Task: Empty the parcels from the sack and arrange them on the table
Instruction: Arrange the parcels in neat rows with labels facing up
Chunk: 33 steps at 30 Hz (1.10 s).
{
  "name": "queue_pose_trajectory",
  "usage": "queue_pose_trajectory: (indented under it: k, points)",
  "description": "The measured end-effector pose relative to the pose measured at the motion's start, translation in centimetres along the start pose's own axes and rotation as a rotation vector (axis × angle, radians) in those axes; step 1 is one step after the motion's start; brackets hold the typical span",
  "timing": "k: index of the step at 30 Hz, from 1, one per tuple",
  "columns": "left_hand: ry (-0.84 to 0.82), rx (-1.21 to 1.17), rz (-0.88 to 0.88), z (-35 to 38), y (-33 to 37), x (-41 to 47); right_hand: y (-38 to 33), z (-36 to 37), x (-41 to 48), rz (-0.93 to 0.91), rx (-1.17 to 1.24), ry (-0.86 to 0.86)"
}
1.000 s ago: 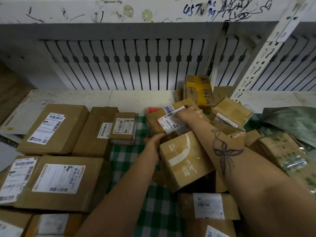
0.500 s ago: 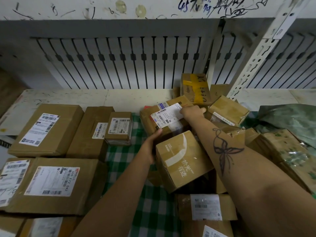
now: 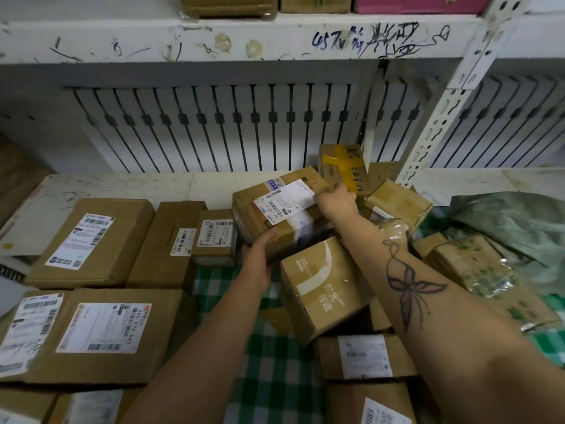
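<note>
Two hands held one box (image 3: 275, 215) over the pile on the table (image 3: 122, 185). The left hand (image 3: 260, 255) cupped its near corner, thumb on top and fingers curled beneath. The right hand (image 3: 336, 200) clasped the far end, its fingers folded out of sight. Since half a second before, the box had shifted left, nearer the small parcel (image 3: 214, 234). A lower box (image 3: 321, 289) bore "拾光有迹", a large parcel (image 3: 104, 327) read "500 E72 042", and blue "457" marked the shelf (image 3: 183, 41). The green sack (image 3: 504, 221) lay crumpled at the right.
</note>
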<state>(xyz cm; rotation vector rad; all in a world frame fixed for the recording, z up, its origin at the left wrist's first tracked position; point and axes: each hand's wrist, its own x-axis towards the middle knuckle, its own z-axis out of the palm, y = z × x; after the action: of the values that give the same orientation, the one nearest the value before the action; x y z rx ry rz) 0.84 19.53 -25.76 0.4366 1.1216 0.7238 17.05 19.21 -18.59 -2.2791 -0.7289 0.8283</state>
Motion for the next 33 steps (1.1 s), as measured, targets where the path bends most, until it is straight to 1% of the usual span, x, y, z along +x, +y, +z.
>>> queue_pose_trajectory:
  k: [3,6,9,12,14,16,17,19,21,23,24,26,27,30,33]
  points:
    - [-0.014,-0.042,0.014,0.3,0.5,-1.2,-0.3,-0.9,-1.7,-0.034,-0.05,0.017]
    - [0.005,-0.062,0.05,0.4,0.6,-1.9,0.2,-2.2,-2.8,-0.005,-0.189,0.056]
    - [0.034,-0.093,0.083,0.3,0.5,-2.5,0.7,-3.2,-3.7,0.011,-0.31,0.058]
    - [0.032,-0.139,0.11,0.1,0.4,-2.9,0.8,-3.7,-4.6,-0.019,-0.395,0.09]
    - [0.017,-0.157,0.122,0.0,0.5,-3.0,0.9,-3.8,-5.2,0.001,-0.461,0.118]
    - [-0.006,-0.163,0.129,0.0,0.6,-2.9,1.2,-3.9,-5.4,0.013,-0.443,0.127]
    - [-0.013,-0.161,0.131,0.0,0.7,-2.9,1.4,-3.8,-5.5,0.001,-0.394,0.109]
    - [-0.022,-0.158,0.13,0.0,0.9,-3.0,1.8,-3.4,-5.2,-0.073,-0.283,0.056]
    - [-0.027,-0.146,0.13,0.0,1.0,-3.1,2.1,-3.2,-5.0,-0.119,-0.239,0.029]
    - [-0.025,-0.144,0.132,0.0,1.1,-3.2,2.2,-3.4,-5.3,-0.105,-0.306,0.029]
    - [-0.024,-0.144,0.133,0.0,1.0,-3.3,2.2,-3.6,-5.7,-0.092,-0.343,0.056]
    - [-0.027,-0.14,0.137,-0.1,0.9,-3.3,2.5,-3.8,-6.1,-0.027,-0.341,0.097]
    - [-0.032,-0.138,0.135,-0.1,0.9,-3.3,2.6,-3.9,-6.5,0.003,-0.333,0.087]
    - [-0.034,-0.141,0.131,-0.3,0.8,-3.2,3.7,-3.3,-5.5,0.009,-0.339,-0.06]
    - [-0.027,-0.156,0.128,-0.3,0.8,-3.1,5.6,-2.5,-2.8,0.029,-0.361,-0.082]
